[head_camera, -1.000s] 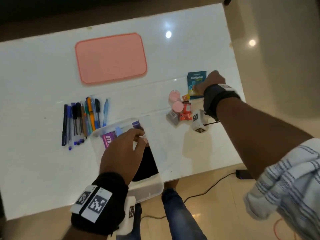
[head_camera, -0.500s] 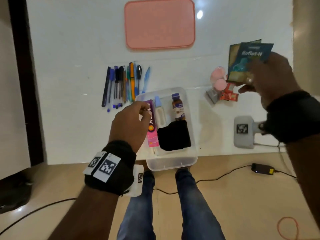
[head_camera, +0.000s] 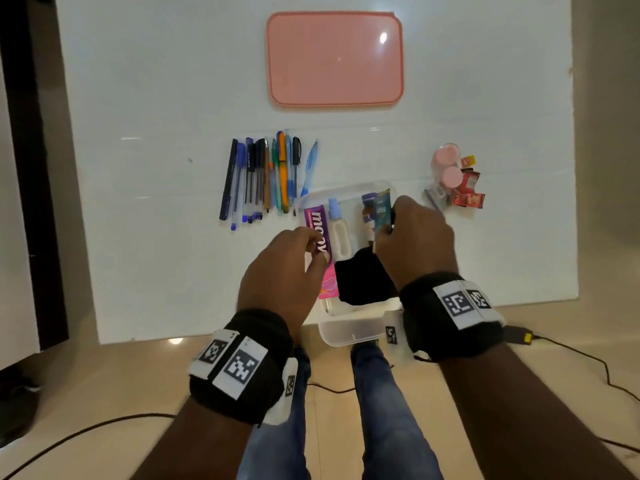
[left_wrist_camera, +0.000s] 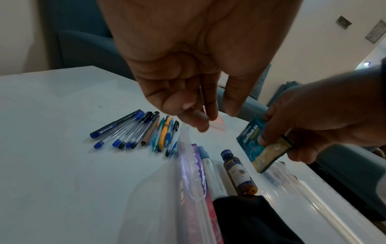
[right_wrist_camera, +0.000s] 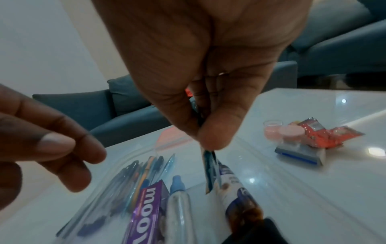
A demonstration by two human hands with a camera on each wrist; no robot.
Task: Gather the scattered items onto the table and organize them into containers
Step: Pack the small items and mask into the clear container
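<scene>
Right hand pinched the teal sachets in its fingers above the clear container, already holding box, bottles and cloth; left hand hovered loosely curled, empty. Pens beyond the left fingers, and small packets beyond the right, remained unsorted on the worktop

A salmon-pink lid lies on the glossy white surface, beside blue, black, orange and teal pens, a purple-and-pink box, a teal sachet, and red-orange wrappers.
</scene>
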